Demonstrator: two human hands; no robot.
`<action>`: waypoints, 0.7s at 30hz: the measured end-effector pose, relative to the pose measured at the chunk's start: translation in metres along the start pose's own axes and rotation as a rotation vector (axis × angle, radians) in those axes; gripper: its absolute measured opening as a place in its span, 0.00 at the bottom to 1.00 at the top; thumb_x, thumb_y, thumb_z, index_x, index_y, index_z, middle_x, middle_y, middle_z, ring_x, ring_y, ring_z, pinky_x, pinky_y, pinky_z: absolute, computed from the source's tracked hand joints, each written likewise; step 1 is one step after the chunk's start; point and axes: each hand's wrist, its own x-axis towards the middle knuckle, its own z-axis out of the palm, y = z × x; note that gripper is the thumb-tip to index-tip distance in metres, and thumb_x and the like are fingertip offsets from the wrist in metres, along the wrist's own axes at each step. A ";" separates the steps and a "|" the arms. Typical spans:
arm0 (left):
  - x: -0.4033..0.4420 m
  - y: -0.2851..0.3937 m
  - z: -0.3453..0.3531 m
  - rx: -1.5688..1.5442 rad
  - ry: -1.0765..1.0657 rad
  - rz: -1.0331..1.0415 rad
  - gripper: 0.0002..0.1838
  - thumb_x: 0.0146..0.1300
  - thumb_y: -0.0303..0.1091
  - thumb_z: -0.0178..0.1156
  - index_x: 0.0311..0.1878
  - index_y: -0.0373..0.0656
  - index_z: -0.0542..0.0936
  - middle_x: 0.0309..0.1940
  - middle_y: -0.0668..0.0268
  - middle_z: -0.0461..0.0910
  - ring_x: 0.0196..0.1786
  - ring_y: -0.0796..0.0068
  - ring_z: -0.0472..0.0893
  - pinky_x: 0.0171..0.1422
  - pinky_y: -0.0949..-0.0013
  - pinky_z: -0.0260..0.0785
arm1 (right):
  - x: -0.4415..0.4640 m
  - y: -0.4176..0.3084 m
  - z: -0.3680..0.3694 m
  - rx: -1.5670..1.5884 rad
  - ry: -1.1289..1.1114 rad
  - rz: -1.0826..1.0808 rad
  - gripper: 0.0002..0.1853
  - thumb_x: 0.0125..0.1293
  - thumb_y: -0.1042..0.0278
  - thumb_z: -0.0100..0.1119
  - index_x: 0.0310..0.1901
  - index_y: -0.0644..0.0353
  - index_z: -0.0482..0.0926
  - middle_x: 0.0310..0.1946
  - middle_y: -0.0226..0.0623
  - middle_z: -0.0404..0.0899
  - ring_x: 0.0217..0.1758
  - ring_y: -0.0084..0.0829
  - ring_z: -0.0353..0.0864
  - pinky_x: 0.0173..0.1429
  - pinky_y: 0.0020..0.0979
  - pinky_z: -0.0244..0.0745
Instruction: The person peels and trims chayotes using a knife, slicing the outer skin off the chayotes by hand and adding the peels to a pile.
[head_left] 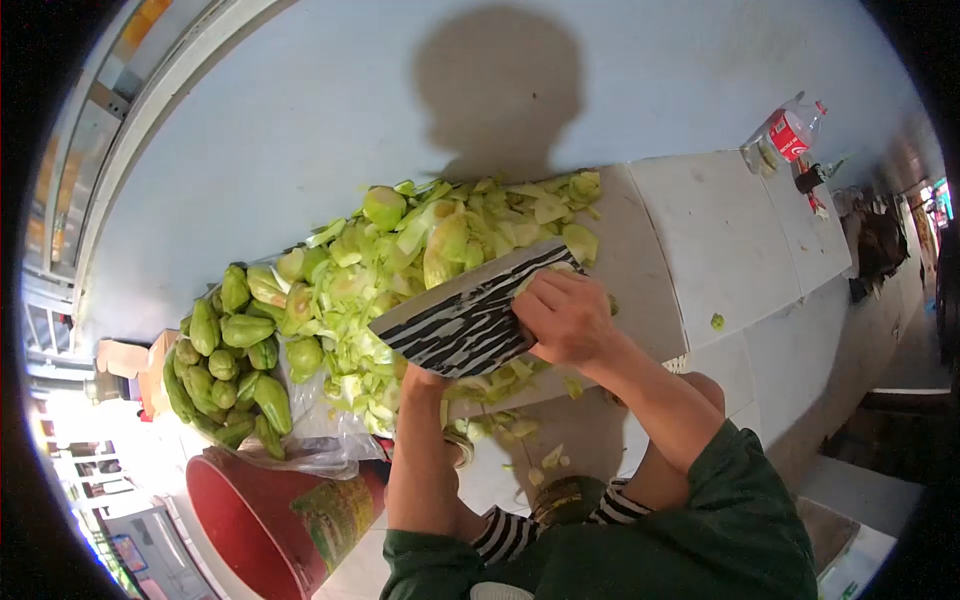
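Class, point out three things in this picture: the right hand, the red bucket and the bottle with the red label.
Right hand (567, 316): head view, on the back of the hand.
Red bucket (284, 497): head view, on its outer wall.
Bottle (788, 138): head view, on its label.

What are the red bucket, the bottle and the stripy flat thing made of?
Red bucket: probably plastic; its wall looks smooth and evenly coloured.
Bottle: most likely shiny, clear plastic; you can see through it around the red label.
Stripy flat thing: perhaps metal or board; it looks stiff, but dark streaks hide the material.
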 end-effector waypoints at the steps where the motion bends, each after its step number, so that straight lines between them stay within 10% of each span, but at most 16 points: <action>1: 0.002 -0.010 -0.024 -0.034 0.024 -0.035 0.18 0.66 0.37 0.57 0.55 0.38 0.76 0.51 0.59 0.80 0.49 0.65 0.80 0.55 0.59 0.76 | 0.001 0.001 0.002 -0.005 0.004 -0.012 0.13 0.37 0.67 0.63 0.26 0.55 0.70 0.22 0.30 0.70 0.29 0.33 0.76 0.31 0.33 0.72; 8: -0.001 -0.002 -0.028 -0.252 0.027 -0.073 0.22 0.70 0.39 0.54 0.63 0.39 0.71 0.55 0.62 0.78 0.54 0.69 0.77 0.59 0.63 0.73 | 0.005 -0.003 -0.003 -0.010 -0.022 -0.033 0.13 0.37 0.64 0.63 0.26 0.54 0.70 0.22 0.29 0.70 0.30 0.32 0.76 0.32 0.33 0.72; 13: 0.003 0.012 0.007 0.138 -0.032 0.091 0.30 0.64 0.40 0.61 0.66 0.42 0.66 0.58 0.63 0.75 0.56 0.71 0.75 0.62 0.65 0.70 | 0.003 -0.001 -0.008 0.031 -0.050 -0.039 0.15 0.36 0.65 0.66 0.27 0.54 0.70 0.22 0.31 0.71 0.27 0.36 0.76 0.30 0.36 0.72; 17: -0.006 0.052 0.096 0.398 0.193 0.033 0.31 0.50 0.33 0.65 0.58 0.34 0.68 0.41 0.56 0.78 0.35 0.64 0.80 0.31 0.63 0.75 | 0.004 0.024 0.002 0.074 -0.104 0.190 0.18 0.38 0.63 0.71 0.28 0.55 0.70 0.21 0.33 0.72 0.29 0.41 0.78 0.32 0.42 0.72; 21: -0.006 0.050 0.077 0.308 0.071 0.041 0.30 0.50 0.32 0.64 0.57 0.32 0.68 0.41 0.55 0.79 0.32 0.62 0.81 0.28 0.62 0.76 | 0.006 0.013 0.004 -0.013 -0.094 0.126 0.17 0.38 0.64 0.70 0.28 0.54 0.70 0.21 0.33 0.72 0.29 0.40 0.78 0.31 0.41 0.72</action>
